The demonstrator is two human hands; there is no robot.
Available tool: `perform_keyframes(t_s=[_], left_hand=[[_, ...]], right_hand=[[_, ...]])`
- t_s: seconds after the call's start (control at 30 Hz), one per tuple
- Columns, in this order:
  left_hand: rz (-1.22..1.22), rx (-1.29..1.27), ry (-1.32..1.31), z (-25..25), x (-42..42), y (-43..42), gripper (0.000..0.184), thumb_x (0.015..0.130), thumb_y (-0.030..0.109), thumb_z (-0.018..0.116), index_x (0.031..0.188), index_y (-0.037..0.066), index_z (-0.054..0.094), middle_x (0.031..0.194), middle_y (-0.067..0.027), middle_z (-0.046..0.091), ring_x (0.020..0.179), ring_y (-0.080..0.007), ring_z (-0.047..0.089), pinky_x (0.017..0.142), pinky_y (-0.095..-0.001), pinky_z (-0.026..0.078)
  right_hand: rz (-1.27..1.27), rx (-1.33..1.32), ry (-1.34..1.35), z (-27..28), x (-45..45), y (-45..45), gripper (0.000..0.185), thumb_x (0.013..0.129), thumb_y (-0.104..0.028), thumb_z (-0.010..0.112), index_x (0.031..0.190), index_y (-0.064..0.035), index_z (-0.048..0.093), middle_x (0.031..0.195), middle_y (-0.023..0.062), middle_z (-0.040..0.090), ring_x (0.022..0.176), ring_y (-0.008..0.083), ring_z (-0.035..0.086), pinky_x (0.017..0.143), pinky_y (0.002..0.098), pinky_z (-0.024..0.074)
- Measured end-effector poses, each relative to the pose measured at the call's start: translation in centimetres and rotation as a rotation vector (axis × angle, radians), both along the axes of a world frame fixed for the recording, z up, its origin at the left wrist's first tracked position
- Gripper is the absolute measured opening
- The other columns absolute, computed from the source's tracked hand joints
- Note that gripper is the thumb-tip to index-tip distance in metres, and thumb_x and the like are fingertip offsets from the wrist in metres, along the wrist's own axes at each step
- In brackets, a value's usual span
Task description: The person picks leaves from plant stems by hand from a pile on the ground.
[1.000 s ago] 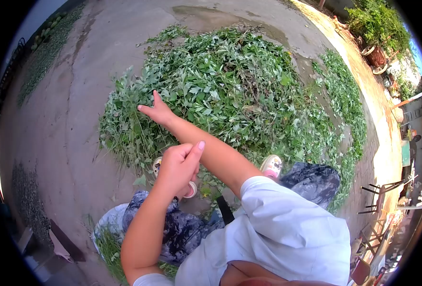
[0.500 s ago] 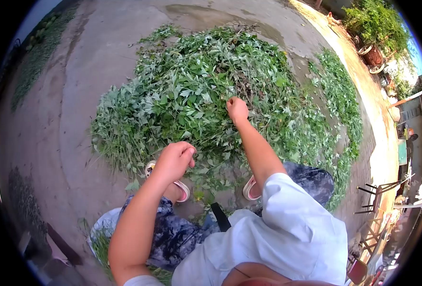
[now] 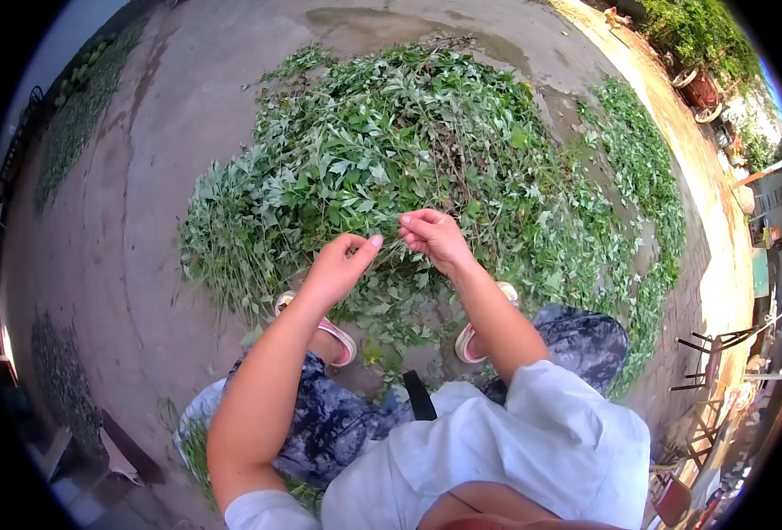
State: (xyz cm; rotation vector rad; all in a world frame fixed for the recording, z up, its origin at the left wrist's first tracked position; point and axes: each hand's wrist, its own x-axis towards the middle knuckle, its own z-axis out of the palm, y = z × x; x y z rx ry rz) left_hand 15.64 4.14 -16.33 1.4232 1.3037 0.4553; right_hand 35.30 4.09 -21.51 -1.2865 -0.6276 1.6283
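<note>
A large heap of cut leafy green plants lies on the concrete in front of my feet. Over its near edge, my left hand is held with thumb and forefinger curled together; anything between them is too small to make out. Close to its right, my right hand has its fingertips pinched, and what they hold, if anything, cannot be seen. The two hands are a small gap apart. Beside my left leg, a pale bag has thin green stalks in it.
Concrete ground extends left of the heap. Another strip of greens runs along the right. Farther right are a dark metal stand and a potted bush. My shoes rest at the heap's near edge.
My right hand swung from the heap's left side over to its middle, then came back down toward my left hand. My left hand rose slightly and moved right.
</note>
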Motion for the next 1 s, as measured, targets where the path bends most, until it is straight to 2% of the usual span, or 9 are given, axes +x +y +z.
perform_keyframes(t_s=[0.07, 0.2, 0.23, 0.3, 0.37, 0.43, 0.53, 0.77, 1.0], left_hand=[[-0.078, -0.143, 0.026, 0.7, 0.6, -0.8, 0.056, 0.075, 0.051, 0.057, 0.091, -0.003, 0.058, 0.084, -0.0126, 0.060, 0.078, -0.0175, 0.055, 0.070, -0.0308, 0.043], [-0.168, -0.194, -0.136, 0.0, 0.4, -0.9, 0.035, 0.086, 0.040, 0.045, 0.076, 0.006, 0.050, 0.055, 0.0035, 0.041, 0.046, -0.0067, 0.036, 0.042, -0.0231, 0.031], [-0.104, -0.204, -0.145, -0.4, 0.2, -0.6, 0.033, 0.088, 0.036, 0.043, 0.072, 0.007, 0.047, 0.055, 0.0033, 0.040, 0.045, -0.0070, 0.035, 0.041, -0.0234, 0.031], [-0.036, -0.217, -0.152, -0.6, -0.3, -0.3, 0.033, 0.090, 0.033, 0.041, 0.067, 0.009, 0.043, 0.054, 0.0032, 0.039, 0.045, -0.0073, 0.035, 0.041, -0.0236, 0.031], [0.106, -0.308, -0.274, -0.3, -0.9, 0.0, 0.036, 0.090, 0.030, 0.041, 0.063, 0.005, 0.044, 0.052, 0.0009, 0.039, 0.043, -0.0100, 0.036, 0.039, -0.0257, 0.032], [0.066, -0.286, -0.259, -0.5, -1.6, 0.4, 0.032, 0.090, 0.028, 0.039, 0.069, 0.004, 0.045, 0.056, -0.0023, 0.046, 0.043, -0.0114, 0.042, 0.039, -0.0253, 0.037], [0.200, -0.407, -0.282, 0.1, -2.1, 1.0, 0.022, 0.090, 0.023, 0.040, 0.081, 0.004, 0.045, 0.071, -0.0082, 0.055, 0.058, -0.0168, 0.058, 0.054, -0.0259, 0.049], [0.394, -0.190, -0.522, 0.7, -2.1, 1.8, 0.016, 0.089, 0.012, 0.038, 0.099, 0.003, 0.046, 0.071, -0.0029, 0.051, 0.061, -0.0156, 0.057, 0.058, -0.0263, 0.050], [0.454, 0.278, -0.413, 3.2, -2.0, 1.9, 0.016, 0.088, 0.018, 0.046, 0.089, 0.002, 0.048, 0.057, 0.0061, 0.038, 0.049, -0.0020, 0.033, 0.043, -0.0189, 0.026]], right_hand=[[0.042, 0.109, 0.026, 1.6, -2.8, -0.8, 0.018, 0.079, -0.016, 0.062, 0.091, -0.0025, 0.059, 0.074, 0.0040, 0.061, 0.056, 0.0057, 0.053, 0.051, 0.0177, 0.0442], [0.078, 0.221, -0.071, 3.1, -4.7, 1.2, 0.023, 0.079, -0.020, 0.061, 0.092, -0.0010, 0.060, 0.078, 0.0042, 0.062, 0.053, 0.0051, 0.052, 0.048, 0.0170, 0.0412], [-0.021, 0.229, -0.199, 1.6, -4.0, 2.9, 0.026, 0.078, -0.021, 0.061, 0.093, -0.0006, 0.059, 0.079, 0.0066, 0.062, 0.059, 0.0107, 0.054, 0.054, 0.0217, 0.0437], [-0.189, 0.548, -1.182, -4.1, -1.0, 6.5, 0.027, 0.077, -0.020, 0.058, 0.098, -0.0025, 0.058, 0.097, 0.0144, 0.056, 0.083, 0.0300, 0.055, 0.075, 0.0355, 0.0434], [-0.129, 0.117, -1.423, -5.7, 0.4, 7.5, 0.033, 0.077, -0.022, 0.057, 0.104, -0.0038, 0.053, 0.108, 0.0163, 0.049, 0.087, 0.0318, 0.056, 0.074, 0.0405, 0.0449], [0.073, 0.094, -1.495, -8.3, 2.2, 7.9, 0.030, 0.075, -0.021, 0.058, 0.098, -0.0018, 0.056, 0.090, 0.0150, 0.057, 0.082, 0.0317, 0.058, 0.070, 0.0410, 0.0463], [0.052, 0.173, -1.299, -8.4, 1.7, 7.5, 0.024, 0.073, -0.019, 0.058, 0.088, 0.0000, 0.058, 0.075, 0.0137, 0.060, 0.075, 0.0319, 0.058, 0.066, 0.0405, 0.0461], [-0.067, 0.446, -0.556, -2.6, -3.5, 0.8, 0.012, 0.077, -0.009, 0.059, 0.081, 0.0014, 0.057, 0.067, -0.0002, 0.053, 0.057, 0.0040, 0.044, 0.052, 0.0186, 0.0384], [0.066, 0.554, -0.539, 1.2, -5.7, -4.5, 0.010, 0.077, -0.008, 0.060, 0.082, 0.0002, 0.058, 0.070, -0.0014, 0.051, 0.058, 0.0042, 0.043, 0.052, 0.0184, 0.0368]])
